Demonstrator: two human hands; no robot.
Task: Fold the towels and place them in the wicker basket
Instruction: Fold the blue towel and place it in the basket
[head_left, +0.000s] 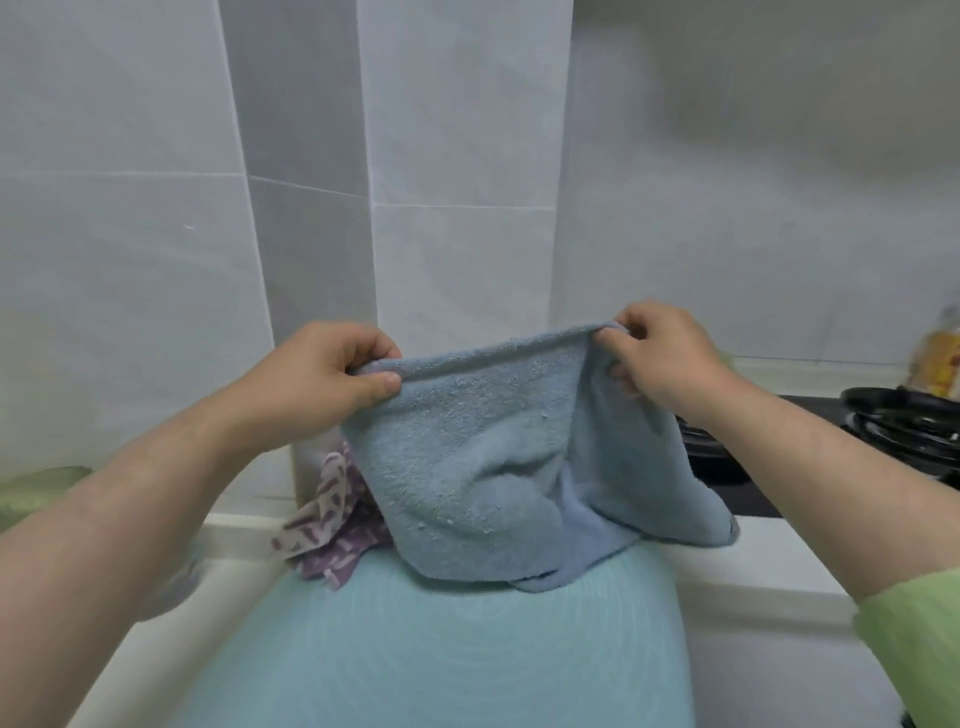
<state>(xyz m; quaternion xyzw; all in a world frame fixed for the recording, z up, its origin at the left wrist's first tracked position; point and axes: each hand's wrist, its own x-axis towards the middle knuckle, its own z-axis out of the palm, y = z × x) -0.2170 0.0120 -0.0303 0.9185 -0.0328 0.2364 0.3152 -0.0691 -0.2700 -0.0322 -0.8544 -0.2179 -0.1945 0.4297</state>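
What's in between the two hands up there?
The blue towel. Its top edge runs from the left hand to the right hand, each pinching one end, as the head view shows.

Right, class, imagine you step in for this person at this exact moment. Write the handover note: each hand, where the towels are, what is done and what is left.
Left hand: pinches the top left corner of the blue towel.
Right hand: pinches the top right corner of the same towel.
The blue towel is held up, apparently doubled over along its top edge. Its lower end rests on the pale blue surface.
The purple patterned towel lies crumpled behind it, to the left.
Done: at most one fold of the blue towel.
Left: finish folding it, fold the purple one, and put both in the wicker basket, which is not in view.
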